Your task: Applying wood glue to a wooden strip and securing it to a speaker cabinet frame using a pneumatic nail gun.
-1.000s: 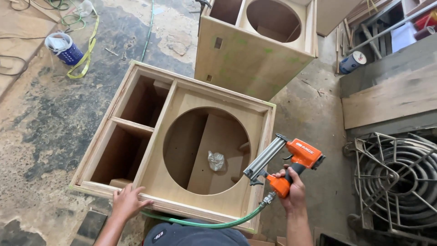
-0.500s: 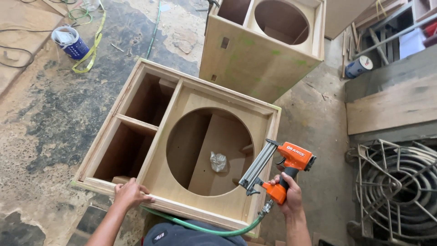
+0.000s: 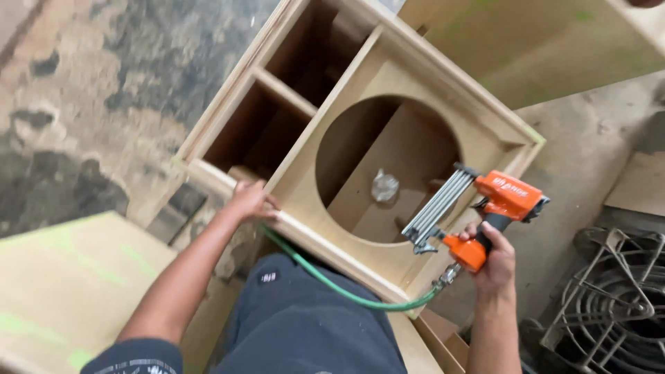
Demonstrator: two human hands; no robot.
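my left hand (image 3: pixel 251 201) rests on the near rim of the wooden box (image 3: pixel 305 187), fingers curled over the edge and pressed together. my right hand (image 3: pixel 493 257) is wrapped tight around the grip of the orange nail gun (image 3: pixel 478 215), which hovers over the box's near right corner, its long metal magazine angled down toward the panel; i can't tell whether a finger sits on the trigger. a green hose (image 3: pixel 332 284) runs from the gun's base across my lap.

the box looks well along: outer frame joined, a divider making two open compartments on the left, and the front panel with its big round hole (image 3: pixel 384 163) already seated in the frame. i'd judge the fixing of that panel along its edges is what's in hand; no nail heads show clearly.

the wood is pale, smooth plywood with crisp square edges. a small crumpled bit of clear plastic (image 3: pixel 384 185) lies inside, seen through the hole. the floor (image 3: pixel 104 90) is rough, stained concrete.
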